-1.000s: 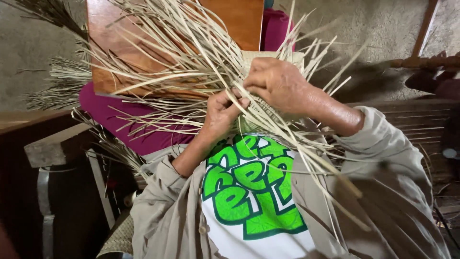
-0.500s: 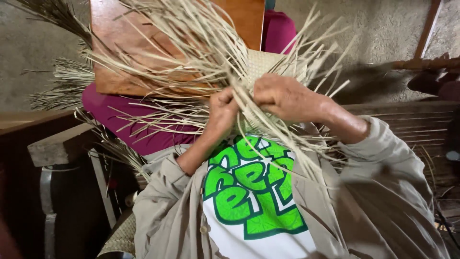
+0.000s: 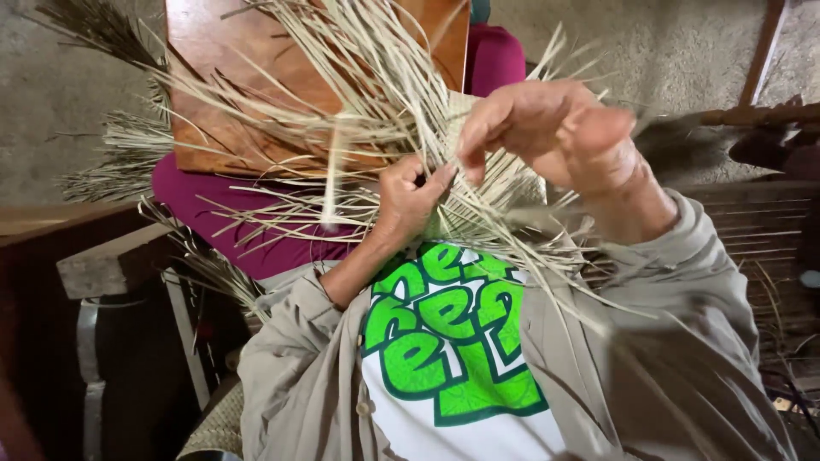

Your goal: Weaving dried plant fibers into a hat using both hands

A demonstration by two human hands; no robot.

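Your left hand (image 3: 410, 201) is closed in a loose fist, thumb and fingers pinched on a few pale straw strips (image 3: 376, 102) at the centre of the bundle, just above your chest. Your right hand (image 3: 547, 137) is raised beside it, fingers curled down and fingertips pinching a strip close to the left thumb; the two hands are nearly touching. The strips fan out from that point, most running up and left across a reddish wooden board (image 3: 231, 94) that lies on your lap, over a magenta cloth (image 3: 213, 213). A patch of finished weave (image 3: 504, 183) shows just under the right hand, partly hidden by it. Loose strip ends trail down right over your beige sleeve (image 3: 683, 341). More dry straw (image 3: 120, 158) lies spread on the grey floor (image 3: 51, 102) to the left of the board. A dark wooden bench (image 3: 111, 265) edge sits at lower left. Right wrist is motion-blurred.
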